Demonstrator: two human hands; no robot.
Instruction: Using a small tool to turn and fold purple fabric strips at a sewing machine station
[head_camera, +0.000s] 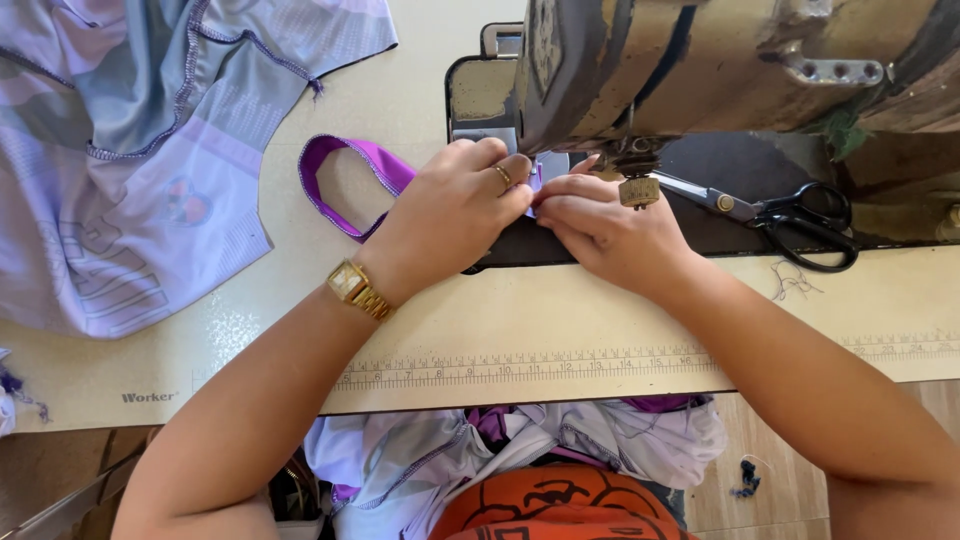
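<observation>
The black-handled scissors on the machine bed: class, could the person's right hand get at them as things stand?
Probably yes. The scissors lie in the open just right of the right hand, nothing between them; but that hand, with the left hand, is pinching the purple strip at the needle.

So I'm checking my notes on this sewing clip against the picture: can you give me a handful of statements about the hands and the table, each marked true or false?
1. Both hands pinch a purple fabric strip under the sewing machine. True.
2. The left hand has a ring on one finger and a gold watch on its wrist. True.
3. The right hand holds the scissors. False: the scissors lie apart on the machine bed, beyond the right hand.
4. A pale lilac garment lies on the table to the left of the left hand. True.
5. The purple strip is rolled up tight. False: it forms an open loop on the table.
</observation>
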